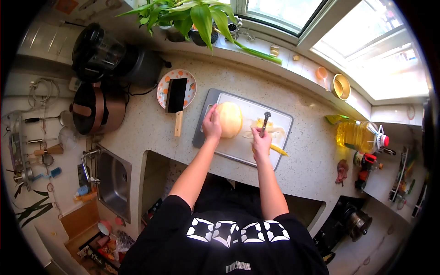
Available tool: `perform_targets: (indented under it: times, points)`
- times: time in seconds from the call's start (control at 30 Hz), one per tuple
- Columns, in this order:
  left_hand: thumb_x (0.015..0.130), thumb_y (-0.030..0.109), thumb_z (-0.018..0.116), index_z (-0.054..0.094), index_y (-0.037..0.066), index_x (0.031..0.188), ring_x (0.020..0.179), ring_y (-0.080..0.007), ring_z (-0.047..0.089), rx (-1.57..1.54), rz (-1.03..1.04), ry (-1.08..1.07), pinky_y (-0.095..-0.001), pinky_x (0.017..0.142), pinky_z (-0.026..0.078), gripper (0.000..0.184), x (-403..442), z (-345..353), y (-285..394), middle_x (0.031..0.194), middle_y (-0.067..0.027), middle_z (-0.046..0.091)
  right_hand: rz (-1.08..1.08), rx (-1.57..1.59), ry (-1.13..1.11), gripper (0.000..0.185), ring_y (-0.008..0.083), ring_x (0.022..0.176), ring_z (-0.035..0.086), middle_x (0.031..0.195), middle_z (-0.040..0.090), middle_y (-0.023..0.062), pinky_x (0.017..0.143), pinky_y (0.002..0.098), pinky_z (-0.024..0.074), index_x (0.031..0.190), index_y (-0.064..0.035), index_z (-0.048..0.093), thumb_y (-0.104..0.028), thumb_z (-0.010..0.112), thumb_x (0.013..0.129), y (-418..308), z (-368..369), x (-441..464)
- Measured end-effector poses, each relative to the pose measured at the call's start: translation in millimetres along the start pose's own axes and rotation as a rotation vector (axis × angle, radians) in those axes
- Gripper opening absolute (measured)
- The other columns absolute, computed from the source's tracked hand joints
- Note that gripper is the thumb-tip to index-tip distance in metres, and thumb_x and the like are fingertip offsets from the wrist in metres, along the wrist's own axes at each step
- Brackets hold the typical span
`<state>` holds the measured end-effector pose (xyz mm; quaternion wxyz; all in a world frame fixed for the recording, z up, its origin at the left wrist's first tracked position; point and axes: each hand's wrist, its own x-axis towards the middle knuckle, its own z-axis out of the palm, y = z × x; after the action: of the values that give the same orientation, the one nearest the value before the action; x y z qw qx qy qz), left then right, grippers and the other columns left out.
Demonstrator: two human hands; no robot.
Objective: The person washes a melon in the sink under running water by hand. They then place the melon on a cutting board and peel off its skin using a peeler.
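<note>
A large, round, pale yellow peeled fruit [230, 120] rests on a white cutting board with a grey edge [238, 149]. My left hand [212, 123] is against the fruit's left side, fingers along it. To the right of the fruit, my right hand [261, 143] is closed round a peeler [266, 120], whose metal head points away from me. Peelings [275, 130] lie on the board around my right hand, and a yellow strip [278, 150] sticks out beside it towards the right edge.
A cleaver [177, 96] with a wooden handle lies on a patterned plate [191, 80] left of the board. Further left are a cooker [98, 109] and a sink [113, 183]. An oil bottle [360, 136] is at the right; plants [188, 18] stand by the window.
</note>
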<state>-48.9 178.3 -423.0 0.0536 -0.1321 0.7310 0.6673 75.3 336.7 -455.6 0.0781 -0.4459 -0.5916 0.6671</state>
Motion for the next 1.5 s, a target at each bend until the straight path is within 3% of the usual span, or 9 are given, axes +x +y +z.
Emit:
perform_targets:
  times: [0.17,0.37,0.5,0.63,0.93,1.13,1.2,1.33,1.5]
  points:
    - [0.099,0.03,0.066,0.068,0.008,0.134,0.123,-0.0301,0.062,0.213,0.202,0.039,-0.0367,0.105,0.048,0.041,3.2,-4.4,-14.0,0.134,-0.0167,0.066,-0.239,-0.591,0.052,0.048,0.0282,0.089,0.069,0.098,0.073,0.0178,0.083,0.0391,0.0523,0.127,0.0003,0.067,-0.033,0.071,0.093,2.1,-56.3,2.1]
    - [0.085,0.044,0.079,0.066,0.016,0.136,0.125,-0.0365,0.057,0.862,0.569,-0.07,-0.0463,0.107,0.046,0.059,-34.0,-2.8,28.8,0.14,-0.0147,0.059,-0.135,-0.251,0.046,0.041,0.0268,0.093,0.068,0.1,0.072,0.0174,0.083,0.0385,0.0518,0.116,0.0021,0.066,-0.036,0.059,0.103,-21.0,-44.6,-8.7]
    - [0.073,0.051,0.083,0.055,0.021,0.146,0.133,-0.0435,0.047,0.853,0.477,-0.014,-0.0516,0.113,0.039,0.084,-48.2,21.6,33.1,0.153,-0.0153,0.043,-0.094,-0.095,-0.075,0.036,0.0142,0.084,0.059,0.088,0.065,0.0064,0.077,0.0315,0.0478,0.103,-0.0002,0.064,-0.034,0.053,0.108,-23.9,-27.8,-6.2]
    - [0.071,0.049,0.083,0.056,0.02,0.145,0.134,-0.0432,0.047,0.75,0.535,-0.1,-0.052,0.112,0.041,0.083,-32.8,7.5,27.6,0.149,-0.0187,0.045,-0.138,-0.02,-0.177,0.037,0.0046,0.051,0.04,0.062,0.046,-0.0056,0.046,0.0233,0.0306,0.097,-0.0075,0.062,-0.041,0.052,0.109,-25.2,-20.6,-0.3]
    - [0.067,0.046,0.084,0.061,0.023,0.139,0.128,-0.04,0.053,0.853,0.486,-0.127,-0.049,0.107,0.047,0.078,-21.0,-3.3,44.8,0.143,-0.0163,0.052,-0.001,-0.112,-0.283,0.036,0.0069,0.062,0.05,0.069,0.052,-0.003,0.057,0.0258,0.0404,0.1,-0.0047,0.068,-0.038,0.054,0.107,-48.6,-11.5,0.3]
    - [0.067,0.047,0.086,0.063,0.024,0.136,0.125,-0.0375,0.056,0.889,0.621,-0.147,-0.0463,0.105,0.049,0.076,-33.3,0.2,42.4,0.144,-0.0113,0.052,-0.03,-0.13,-0.341,0.035,0.0033,0.052,0.04,0.062,0.046,-0.0069,0.048,0.0224,0.032,0.101,-0.0071,0.066,-0.038,0.052,0.109,-47.3,-1.9,-3.0]
    - [0.067,0.047,0.086,0.063,0.024,0.135,0.124,-0.0372,0.057,0.905,0.696,-0.173,-0.0459,0.105,0.049,0.075,-36.6,-4.7,42.5,0.144,-0.011,0.052,-0.105,-0.262,-0.321,0.04,0.0154,0.07,0.057,0.076,0.061,0.0046,0.065,0.0313,0.0444,0.1,-0.0025,0.068,-0.038,0.051,0.108,-45.5,-2.9,1.0]
    - [0.071,0.044,0.085,0.064,0.021,0.135,0.123,-0.0375,0.057,0.833,0.722,-0.148,-0.046,0.104,0.049,0.071,-33.2,-9.1,34.6,0.143,-0.0116,0.054,-0.235,-0.472,-0.339,0.046,0.0316,0.09,0.068,0.094,0.072,0.0177,0.083,0.0406,0.0512,0.098,0.0019,0.068,-0.037,0.047,0.108,-56.8,-0.3,8.3]
    - [0.076,0.041,0.082,0.068,0.018,0.131,0.123,-0.0382,0.058,0.784,0.748,-0.124,-0.0459,0.104,0.049,0.061,-27.8,-8.6,27.8,0.141,-0.0126,0.059,-0.24,-0.533,-0.384,0.048,0.0344,0.086,0.068,0.088,0.07,0.0206,0.08,0.0426,0.051,0.097,0.0017,0.067,-0.038,0.043,0.109,-68.3,10.9,13.4]
